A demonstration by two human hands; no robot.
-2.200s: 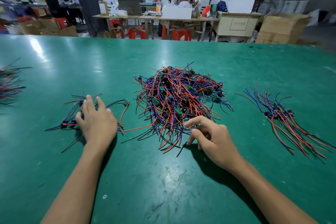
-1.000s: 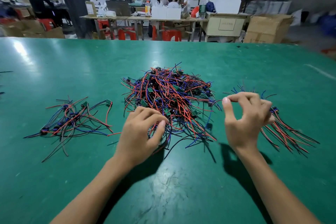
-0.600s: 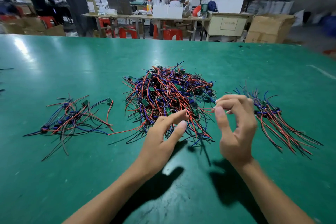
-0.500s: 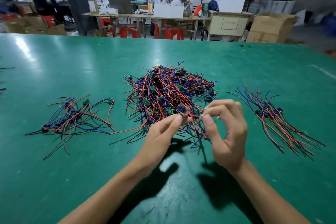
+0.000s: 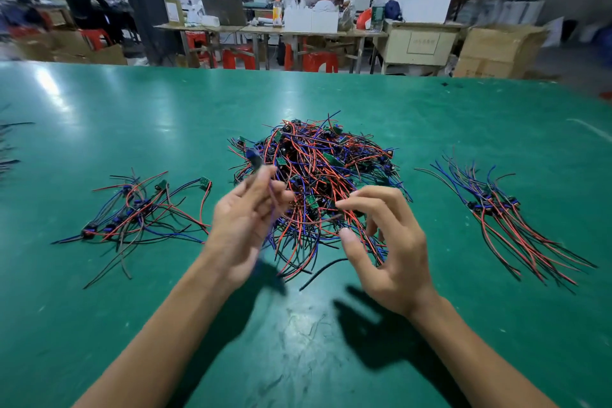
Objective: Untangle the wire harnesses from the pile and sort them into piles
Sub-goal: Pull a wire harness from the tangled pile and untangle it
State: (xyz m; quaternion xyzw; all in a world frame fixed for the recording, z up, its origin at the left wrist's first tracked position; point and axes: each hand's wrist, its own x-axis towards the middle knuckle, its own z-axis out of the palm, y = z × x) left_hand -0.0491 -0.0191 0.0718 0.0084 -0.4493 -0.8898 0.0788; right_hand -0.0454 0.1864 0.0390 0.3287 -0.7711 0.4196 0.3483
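Left hand [image 5: 243, 225] pinches a blurred harness [image 5: 255, 159], frame centre.
Right hand [image 5: 389, 248], fingers loosely curled, holds nothing over the pile [image 5: 318, 169].

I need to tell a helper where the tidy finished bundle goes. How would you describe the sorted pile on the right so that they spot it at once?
On the green table, go right past the big tangled heap in the middle. The right pile lies alone near the right edge; unlike the loose left pile, its wires run nearly parallel, fanning toward the near right.
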